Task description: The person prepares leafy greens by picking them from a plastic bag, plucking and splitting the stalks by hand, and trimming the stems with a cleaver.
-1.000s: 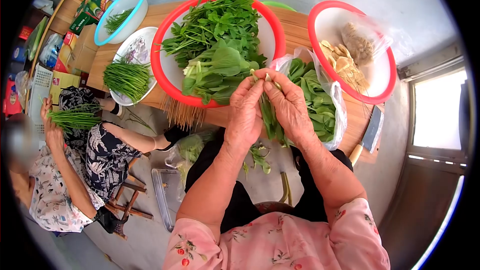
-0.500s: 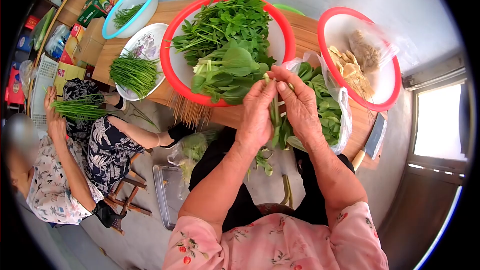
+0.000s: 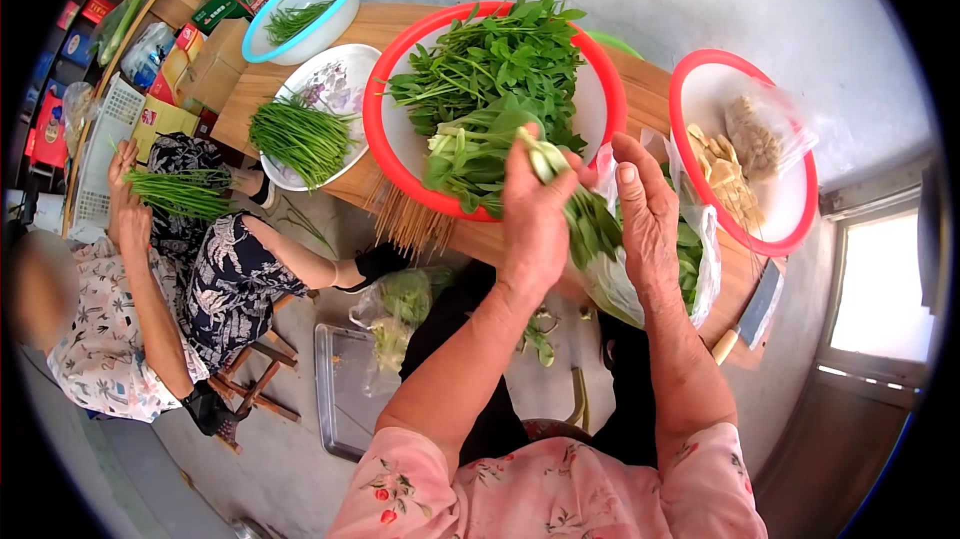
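Note:
My left hand (image 3: 535,214) is closed round the pale stems of a leafy green (image 3: 590,224), whose leaves hang to the right between my hands. Beside it, my right hand (image 3: 650,224) is open, fingers pointing up, near the clear plastic bag (image 3: 708,259) of greens. Just behind my left hand, a large red-rimmed basin (image 3: 375,109) holds leafy greens of more than one kind.
A red-rimmed bowl (image 3: 812,201) with pale slices and a bagged brown item stands right, near a knife (image 3: 762,301). Left are a white dish (image 3: 352,64) with thin green stalks, a blue-rimmed bowl (image 3: 345,21) and a seated person (image 3: 130,309) holding stalks. A tray (image 3: 325,389) lies below.
My hands have moved apart. The left holds the green alone, tilted with its leaves to the right; the right has opened. The view has shifted, so the table things appear further right.

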Tool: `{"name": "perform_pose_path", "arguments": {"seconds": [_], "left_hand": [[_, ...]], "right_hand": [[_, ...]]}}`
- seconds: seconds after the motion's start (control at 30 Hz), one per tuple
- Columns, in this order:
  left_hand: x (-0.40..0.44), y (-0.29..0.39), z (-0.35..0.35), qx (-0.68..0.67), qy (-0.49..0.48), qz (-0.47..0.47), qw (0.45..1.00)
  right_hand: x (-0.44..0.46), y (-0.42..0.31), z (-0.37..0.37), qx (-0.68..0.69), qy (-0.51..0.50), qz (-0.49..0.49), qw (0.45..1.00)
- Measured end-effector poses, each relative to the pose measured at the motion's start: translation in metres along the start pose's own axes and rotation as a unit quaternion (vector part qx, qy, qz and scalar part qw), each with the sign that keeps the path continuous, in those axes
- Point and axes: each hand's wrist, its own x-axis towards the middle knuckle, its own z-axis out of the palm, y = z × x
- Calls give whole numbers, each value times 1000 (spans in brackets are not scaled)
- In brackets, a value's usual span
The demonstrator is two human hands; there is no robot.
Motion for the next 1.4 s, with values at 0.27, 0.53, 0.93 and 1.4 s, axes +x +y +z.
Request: {"name": "perform_pose_path", "arguments": {"seconds": [0.27, 0.53, 0.93, 1.4], "left_hand": [[37, 22, -39, -10, 141, 204, 969], [18, 45, -47, 230, 164, 172, 944], [33, 41, -75, 859, -38, 134, 493], [73, 11, -79, 906, -38, 95, 410]], "right_hand": [[-1, 23, -5, 93, -2, -8, 996], [0, 19, -17, 56, 7, -4, 998], [6, 19, -35, 56, 35, 23, 998], [12, 28, -73, 61, -15, 47, 997]]}}
